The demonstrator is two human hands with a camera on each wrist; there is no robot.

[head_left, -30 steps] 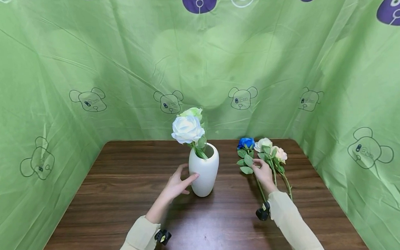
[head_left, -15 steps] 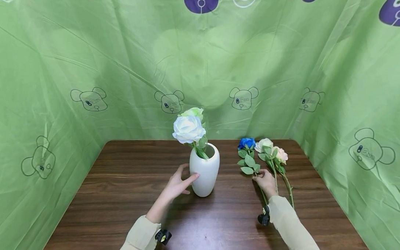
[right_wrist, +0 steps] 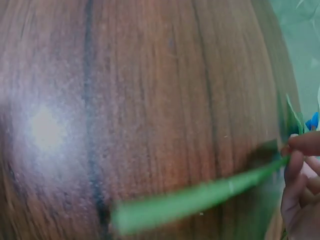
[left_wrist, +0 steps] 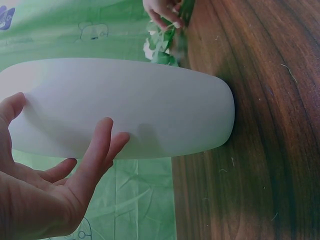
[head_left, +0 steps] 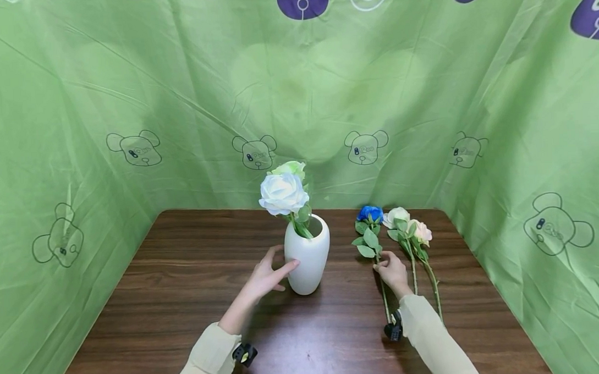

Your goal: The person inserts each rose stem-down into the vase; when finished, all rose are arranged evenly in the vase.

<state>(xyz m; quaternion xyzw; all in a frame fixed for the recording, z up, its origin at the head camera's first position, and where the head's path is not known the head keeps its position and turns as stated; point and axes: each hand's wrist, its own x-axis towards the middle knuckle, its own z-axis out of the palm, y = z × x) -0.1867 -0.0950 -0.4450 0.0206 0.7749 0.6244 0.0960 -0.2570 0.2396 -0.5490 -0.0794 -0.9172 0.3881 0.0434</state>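
A white vase [head_left: 307, 258] stands upright on the wooden table, a pale blue-white rose [head_left: 282, 194] and a green-white flower [head_left: 293, 167] in its mouth. My left hand [head_left: 264, 277] holds the vase's left side, thumb across the front and fingers spread about it; the left wrist view shows fingertips on the white wall [left_wrist: 150, 105]. To the right, my right hand [head_left: 394, 273] pinches the stem of a blue rose [head_left: 370, 213] below its leaves. In the right wrist view the green stem [right_wrist: 200, 202] runs out from between thumb and finger, slanting over the table.
Right of the blue rose lie a white rose [head_left: 396, 216] and a pale pink rose [head_left: 421, 232], stems toward me. Green printed curtain [head_left: 306, 98] surrounds the dark wooden table [head_left: 194, 300] at the back and sides.
My right hand has slid from the blue rose's leaves down to its stem and now pinches it. The stem's lower end has swung left. My left hand stays at the vase.
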